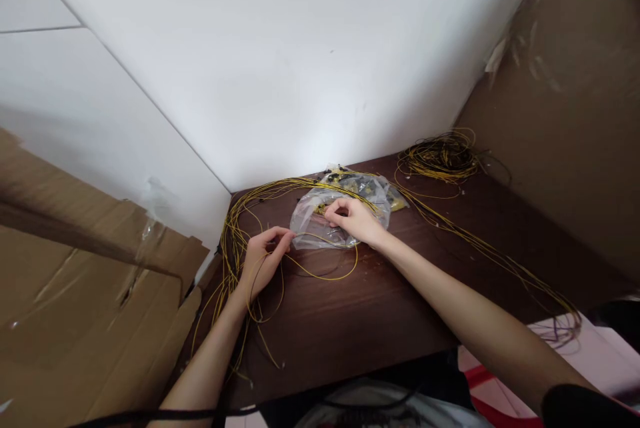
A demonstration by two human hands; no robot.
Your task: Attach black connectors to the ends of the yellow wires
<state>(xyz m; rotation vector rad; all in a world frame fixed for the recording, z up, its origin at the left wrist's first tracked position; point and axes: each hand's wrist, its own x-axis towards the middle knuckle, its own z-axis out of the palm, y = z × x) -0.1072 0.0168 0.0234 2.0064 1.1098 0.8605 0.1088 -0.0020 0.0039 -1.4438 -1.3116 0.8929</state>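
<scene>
Thumb and forefinger of my left hand (267, 256) are pinched on a thin yellow wire (325, 277), which loops out to the right over the dark table. Above a clear plastic bag (305, 218) is my right hand (354, 218), its thumb and fingertips curled together; whatever lies between them is too small to make out. Small yellow and black pieces show inside the bag. A bundle of long yellow wires (245, 200) arcs behind both hands and hangs down past my left wrist.
A coiled heap of yellow and black wires (440, 158) lies at the back right. More wires (480, 241) stretch over the table's right edge. Cardboard boxes (565, 121) stand right, with cardboard (90, 308) on the left. A white wall (300, 68) rises behind the brown table (350, 328).
</scene>
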